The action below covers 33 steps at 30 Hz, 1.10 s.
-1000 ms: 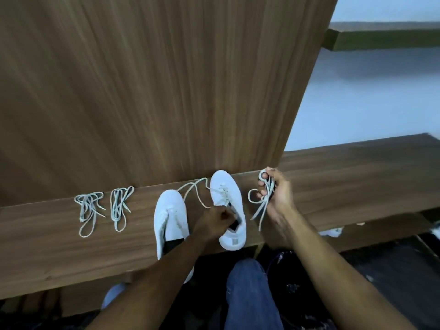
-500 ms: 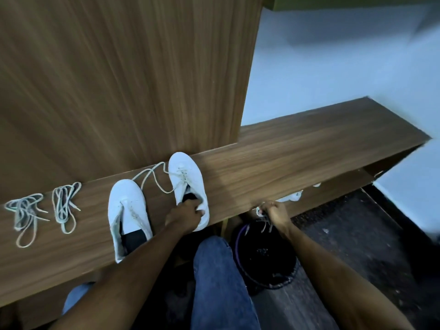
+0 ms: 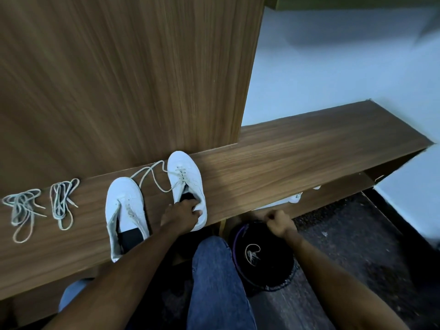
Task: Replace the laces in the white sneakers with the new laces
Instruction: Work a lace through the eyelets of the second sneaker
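Observation:
Two white sneakers stand on the wooden bench (image 3: 297, 153). The left sneaker (image 3: 125, 210) has no lace in its eyelets. The right sneaker (image 3: 185, 184) still carries a loose lace (image 3: 152, 177) trailing to its left. My left hand (image 3: 181, 216) grips the heel opening of the right sneaker. My right hand (image 3: 278, 221) hovers over a dark bin (image 3: 264, 263) with its fingers curled and nothing in them. A removed lace (image 3: 252, 253) lies inside the bin. Two bundled laces (image 3: 22, 208) (image 3: 63, 202) lie on the bench at the far left.
A tall wooden panel (image 3: 123, 75) rises right behind the sneakers. A lower shelf under the bench holds a white object (image 3: 294, 198). My knee in blue jeans (image 3: 214, 277) is between my arms. Dark floor lies to the right.
My right hand carried the removed lace off the bench down to the bin and let it go; the lace now lies inside. My left hand stays on the right sneaker.

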Each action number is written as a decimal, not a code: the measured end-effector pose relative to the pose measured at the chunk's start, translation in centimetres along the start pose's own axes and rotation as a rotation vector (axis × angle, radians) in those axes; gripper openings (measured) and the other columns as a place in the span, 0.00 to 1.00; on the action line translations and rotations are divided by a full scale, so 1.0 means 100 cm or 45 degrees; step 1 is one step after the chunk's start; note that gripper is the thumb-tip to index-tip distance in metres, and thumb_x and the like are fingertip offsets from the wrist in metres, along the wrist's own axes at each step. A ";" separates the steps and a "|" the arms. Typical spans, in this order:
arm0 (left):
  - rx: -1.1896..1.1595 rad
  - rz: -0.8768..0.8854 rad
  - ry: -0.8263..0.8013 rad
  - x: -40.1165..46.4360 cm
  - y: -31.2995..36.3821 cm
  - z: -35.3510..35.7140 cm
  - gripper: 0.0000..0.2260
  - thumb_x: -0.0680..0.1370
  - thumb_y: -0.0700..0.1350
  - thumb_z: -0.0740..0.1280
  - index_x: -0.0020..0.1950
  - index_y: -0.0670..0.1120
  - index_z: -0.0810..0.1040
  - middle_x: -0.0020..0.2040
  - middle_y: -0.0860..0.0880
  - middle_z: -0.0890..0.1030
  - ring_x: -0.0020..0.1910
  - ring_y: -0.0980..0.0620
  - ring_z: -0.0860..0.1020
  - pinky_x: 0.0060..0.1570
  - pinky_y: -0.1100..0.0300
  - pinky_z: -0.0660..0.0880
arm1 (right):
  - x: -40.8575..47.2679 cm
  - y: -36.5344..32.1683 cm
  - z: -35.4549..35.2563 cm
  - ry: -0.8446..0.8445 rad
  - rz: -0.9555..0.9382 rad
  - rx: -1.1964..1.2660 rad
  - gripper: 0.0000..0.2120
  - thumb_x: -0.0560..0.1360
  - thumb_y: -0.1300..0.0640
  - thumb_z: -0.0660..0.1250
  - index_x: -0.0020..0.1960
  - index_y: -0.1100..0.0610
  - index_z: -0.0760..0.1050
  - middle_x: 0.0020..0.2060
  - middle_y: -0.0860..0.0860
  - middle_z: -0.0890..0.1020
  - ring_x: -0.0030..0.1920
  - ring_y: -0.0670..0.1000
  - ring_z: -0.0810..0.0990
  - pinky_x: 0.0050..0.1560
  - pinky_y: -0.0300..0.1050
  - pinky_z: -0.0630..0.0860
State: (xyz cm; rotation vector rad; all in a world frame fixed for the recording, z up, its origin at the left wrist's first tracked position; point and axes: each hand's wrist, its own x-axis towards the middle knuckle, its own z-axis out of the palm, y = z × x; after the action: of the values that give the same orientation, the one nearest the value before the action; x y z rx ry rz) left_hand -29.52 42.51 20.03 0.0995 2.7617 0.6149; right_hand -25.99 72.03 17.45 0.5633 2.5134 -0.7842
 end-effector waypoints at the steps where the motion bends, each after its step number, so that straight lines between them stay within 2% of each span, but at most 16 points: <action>1: 0.084 0.029 0.018 -0.002 0.002 -0.002 0.18 0.79 0.55 0.61 0.68 0.54 0.73 0.66 0.49 0.76 0.65 0.45 0.73 0.68 0.51 0.63 | 0.001 -0.012 -0.001 0.049 -0.080 0.055 0.06 0.76 0.53 0.65 0.41 0.49 0.78 0.47 0.54 0.83 0.53 0.57 0.80 0.48 0.43 0.72; 3: 0.182 0.069 0.057 -0.006 0.003 -0.006 0.16 0.79 0.55 0.60 0.66 0.53 0.74 0.63 0.49 0.78 0.63 0.46 0.74 0.68 0.51 0.63 | -0.001 -0.042 -0.004 0.151 -0.258 0.149 0.12 0.75 0.56 0.65 0.34 0.45 0.75 0.43 0.49 0.84 0.51 0.53 0.81 0.50 0.43 0.74; 5: 0.251 0.082 0.057 -0.009 0.000 -0.008 0.16 0.80 0.56 0.59 0.65 0.53 0.74 0.62 0.50 0.79 0.62 0.47 0.75 0.68 0.51 0.62 | -0.009 -0.077 -0.004 0.192 -0.442 0.207 0.13 0.74 0.58 0.66 0.34 0.42 0.75 0.43 0.46 0.84 0.49 0.49 0.82 0.52 0.43 0.75; 7: 0.366 0.125 0.060 -0.017 -0.001 -0.009 0.16 0.81 0.56 0.57 0.65 0.54 0.73 0.62 0.51 0.79 0.62 0.47 0.75 0.69 0.51 0.59 | -0.020 -0.114 -0.002 0.142 -0.617 0.214 0.11 0.74 0.59 0.67 0.38 0.44 0.78 0.42 0.44 0.84 0.47 0.46 0.81 0.50 0.40 0.74; 9: 0.286 0.132 0.105 -0.026 -0.005 -0.011 0.16 0.80 0.56 0.59 0.65 0.54 0.74 0.61 0.50 0.80 0.61 0.47 0.75 0.70 0.53 0.58 | -0.026 -0.146 0.009 0.056 -0.717 0.161 0.05 0.74 0.58 0.68 0.44 0.51 0.81 0.44 0.47 0.85 0.48 0.47 0.82 0.51 0.41 0.75; 11: 0.135 0.174 0.172 -0.038 -0.017 -0.012 0.16 0.78 0.55 0.63 0.65 0.54 0.74 0.61 0.51 0.79 0.61 0.47 0.75 0.69 0.52 0.60 | -0.027 -0.172 0.025 0.009 -0.731 0.026 0.10 0.74 0.53 0.68 0.54 0.55 0.79 0.50 0.51 0.84 0.53 0.52 0.81 0.53 0.44 0.75; 14: 0.293 0.234 0.362 -0.057 -0.049 -0.010 0.23 0.71 0.57 0.65 0.65 0.52 0.74 0.62 0.51 0.77 0.62 0.47 0.76 0.66 0.43 0.65 | -0.027 -0.198 0.053 -0.071 -0.669 -0.115 0.27 0.74 0.50 0.67 0.70 0.57 0.68 0.64 0.55 0.76 0.64 0.56 0.75 0.60 0.45 0.72; 16: 0.472 0.192 0.235 -0.073 -0.062 -0.013 0.28 0.70 0.59 0.62 0.69 0.51 0.70 0.66 0.49 0.73 0.68 0.46 0.71 0.69 0.39 0.59 | -0.026 -0.205 0.066 -0.078 -0.626 -0.147 0.27 0.74 0.50 0.67 0.70 0.59 0.66 0.65 0.58 0.74 0.63 0.59 0.75 0.59 0.47 0.73; 18: 0.660 0.131 0.113 -0.086 -0.080 -0.014 0.31 0.74 0.60 0.60 0.75 0.51 0.61 0.74 0.48 0.63 0.76 0.46 0.58 0.72 0.37 0.47 | -0.026 -0.209 0.074 -0.042 -0.592 -0.119 0.21 0.73 0.53 0.66 0.64 0.58 0.69 0.60 0.59 0.77 0.57 0.60 0.77 0.52 0.47 0.75; 19: 0.754 0.134 0.082 -0.090 -0.090 -0.015 0.31 0.75 0.60 0.60 0.75 0.51 0.60 0.75 0.48 0.61 0.76 0.46 0.55 0.72 0.37 0.44 | -0.026 -0.211 0.077 -0.009 -0.584 -0.103 0.19 0.71 0.56 0.65 0.61 0.57 0.70 0.57 0.59 0.78 0.54 0.60 0.78 0.50 0.48 0.76; 21: 0.820 0.206 0.009 -0.097 -0.106 -0.020 0.30 0.71 0.61 0.66 0.71 0.51 0.70 0.72 0.49 0.69 0.74 0.46 0.62 0.73 0.37 0.50 | -0.024 -0.211 0.079 0.032 -0.601 -0.121 0.17 0.69 0.60 0.64 0.58 0.57 0.70 0.54 0.59 0.78 0.52 0.62 0.79 0.49 0.51 0.77; 23: 0.852 0.217 -0.025 -0.095 -0.120 -0.025 0.29 0.61 0.64 0.72 0.58 0.54 0.81 0.61 0.52 0.79 0.65 0.48 0.75 0.69 0.41 0.62 | -0.024 -0.211 0.078 0.043 -0.618 -0.183 0.17 0.68 0.62 0.63 0.57 0.58 0.70 0.54 0.59 0.77 0.53 0.63 0.78 0.49 0.51 0.77; 25: 0.843 0.206 0.023 -0.088 -0.129 -0.034 0.29 0.56 0.65 0.74 0.53 0.55 0.83 0.57 0.53 0.82 0.60 0.49 0.79 0.66 0.45 0.67 | -0.024 -0.210 0.078 0.052 -0.631 -0.214 0.17 0.68 0.62 0.63 0.56 0.59 0.71 0.53 0.59 0.77 0.53 0.63 0.78 0.49 0.51 0.76; 27: 0.779 0.121 0.075 -0.081 -0.138 -0.045 0.28 0.62 0.63 0.73 0.60 0.55 0.79 0.64 0.52 0.78 0.67 0.49 0.73 0.71 0.46 0.59 | -0.025 -0.210 0.079 0.057 -0.634 -0.227 0.17 0.67 0.62 0.63 0.56 0.58 0.71 0.53 0.59 0.77 0.52 0.63 0.79 0.48 0.51 0.77; 30: 0.679 0.036 0.049 -0.080 -0.163 -0.058 0.28 0.75 0.59 0.63 0.74 0.53 0.65 0.76 0.52 0.61 0.77 0.50 0.54 0.74 0.49 0.46 | -0.031 -0.209 0.086 0.085 -0.622 -0.253 0.20 0.69 0.61 0.63 0.60 0.56 0.70 0.55 0.57 0.76 0.53 0.62 0.78 0.50 0.52 0.77; 33: 0.654 0.016 0.003 -0.082 -0.176 -0.067 0.28 0.76 0.60 0.61 0.75 0.55 0.62 0.77 0.53 0.58 0.77 0.51 0.52 0.74 0.51 0.44 | -0.036 -0.209 0.094 0.100 -0.625 -0.289 0.20 0.71 0.59 0.63 0.63 0.54 0.69 0.56 0.56 0.75 0.54 0.60 0.78 0.52 0.52 0.77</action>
State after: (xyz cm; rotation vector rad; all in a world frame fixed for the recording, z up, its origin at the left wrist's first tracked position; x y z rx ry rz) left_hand -23.83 22.80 20.62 0.2270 2.8533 -0.1047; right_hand -30.69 49.64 21.28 -0.1103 2.8022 -0.6311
